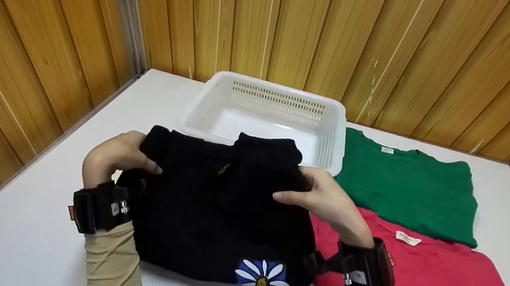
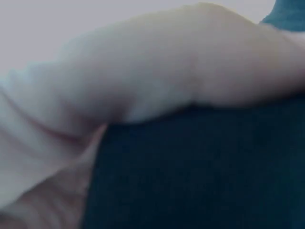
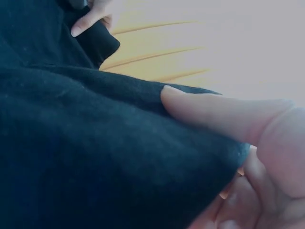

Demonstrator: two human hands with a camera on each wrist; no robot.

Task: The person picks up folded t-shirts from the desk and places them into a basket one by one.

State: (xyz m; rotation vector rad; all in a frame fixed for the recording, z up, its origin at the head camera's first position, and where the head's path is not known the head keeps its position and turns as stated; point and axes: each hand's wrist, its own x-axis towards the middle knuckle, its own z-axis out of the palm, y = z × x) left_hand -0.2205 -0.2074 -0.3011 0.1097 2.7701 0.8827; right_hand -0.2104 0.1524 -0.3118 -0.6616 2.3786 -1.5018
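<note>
Both hands hold up a folded black garment (image 1: 217,209) with a blue and white daisy patch (image 1: 263,273) near its lower edge. At its left side the left hand (image 1: 122,157) grips the cloth, thumb on the near face and fingers behind, hidden. The right hand (image 1: 329,200) pinches the opposite side the same way; the right wrist view shows its thumb (image 3: 205,109) lying over the black cloth (image 3: 95,143) with fingers underneath. Close up in the left wrist view, the left thumb (image 2: 157,67) presses along the dark fabric (image 2: 200,167).
A white plastic basket (image 1: 340,103) stands behind the garment, which overlaps its front rim in the head view. To the right lie a folded green shirt (image 1: 414,192) and a red shirt (image 1: 450,282) overlapping it. Wood-look panels (image 1: 302,25) wall the white table (image 1: 25,228).
</note>
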